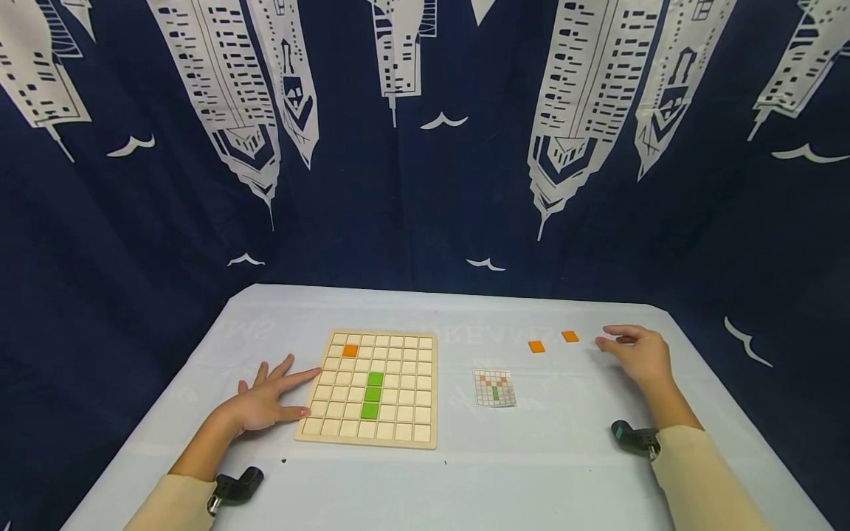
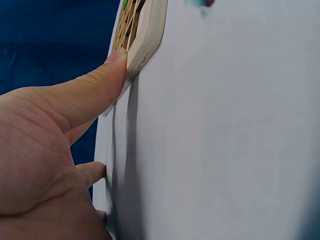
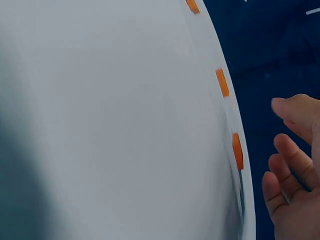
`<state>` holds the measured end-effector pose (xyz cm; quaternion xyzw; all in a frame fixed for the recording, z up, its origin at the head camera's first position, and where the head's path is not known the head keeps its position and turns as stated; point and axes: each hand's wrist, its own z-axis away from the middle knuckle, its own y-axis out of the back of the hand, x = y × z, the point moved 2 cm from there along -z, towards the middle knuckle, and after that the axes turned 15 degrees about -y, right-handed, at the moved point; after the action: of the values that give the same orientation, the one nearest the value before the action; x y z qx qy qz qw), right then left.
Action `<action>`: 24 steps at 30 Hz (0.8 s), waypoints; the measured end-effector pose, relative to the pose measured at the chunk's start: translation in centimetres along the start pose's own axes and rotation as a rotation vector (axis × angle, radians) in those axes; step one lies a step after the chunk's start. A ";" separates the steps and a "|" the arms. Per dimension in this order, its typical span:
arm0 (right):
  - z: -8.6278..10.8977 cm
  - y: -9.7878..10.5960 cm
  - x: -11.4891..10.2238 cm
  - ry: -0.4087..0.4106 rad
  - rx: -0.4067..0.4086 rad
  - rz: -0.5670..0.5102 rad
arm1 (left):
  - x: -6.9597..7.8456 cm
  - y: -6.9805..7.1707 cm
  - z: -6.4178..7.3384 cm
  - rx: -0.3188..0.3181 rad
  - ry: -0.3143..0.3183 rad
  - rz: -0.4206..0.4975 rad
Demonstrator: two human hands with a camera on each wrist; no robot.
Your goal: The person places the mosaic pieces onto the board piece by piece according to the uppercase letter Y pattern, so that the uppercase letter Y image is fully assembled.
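My left hand (image 1: 265, 402) is spread at the left edge of a wooden grid board (image 1: 433, 391), with index finger and thumb touching its rim. In the left wrist view the thumb (image 2: 97, 90) presses on the board's corner edge. The board carries one orange tile (image 1: 350, 351) and a column of three green tiles (image 1: 372, 394). At the right, my right hand (image 1: 640, 355) hovers with loosely bent fingers and nothing between them. Two loose orange tiles (image 1: 536, 346) lie to its left. The right wrist view shows three orange tiles (image 3: 222, 82) on the table, one nearest that hand.
A small printed pattern card (image 1: 494, 388) lies right of the board. The white table (image 1: 518, 472) ends at a dark blue curtain (image 1: 412, 199) with white building prints. Black wrist devices (image 1: 239, 487) are worn at both sleeves. Small dark specks dot the table near its front.
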<state>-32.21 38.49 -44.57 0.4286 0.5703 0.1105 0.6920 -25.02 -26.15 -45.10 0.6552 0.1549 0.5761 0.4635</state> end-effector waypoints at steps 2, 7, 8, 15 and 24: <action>-0.5 0.0 0.2 -0.020 -0.029 0.019 | 0.0 0.0 0.0 0.000 -0.001 0.003; -1.3 -0.1 0.6 -0.061 -0.071 0.055 | 0.0 0.0 0.0 0.002 0.000 0.010; -1.4 -0.1 0.6 -0.073 -0.077 0.057 | 0.0 0.0 0.0 0.002 0.001 0.009; -1.8 -0.4 1.0 -0.118 -0.107 0.066 | -0.1 0.0 -0.1 0.003 0.008 0.001; -1.9 -0.5 1.3 -0.165 -0.123 0.074 | -0.3 -0.1 -0.1 0.006 0.005 0.001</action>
<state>-33.68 39.90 -45.79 0.4138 0.4871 0.1353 0.7571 -25.22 -26.27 -45.33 0.6552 0.1573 0.5776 0.4608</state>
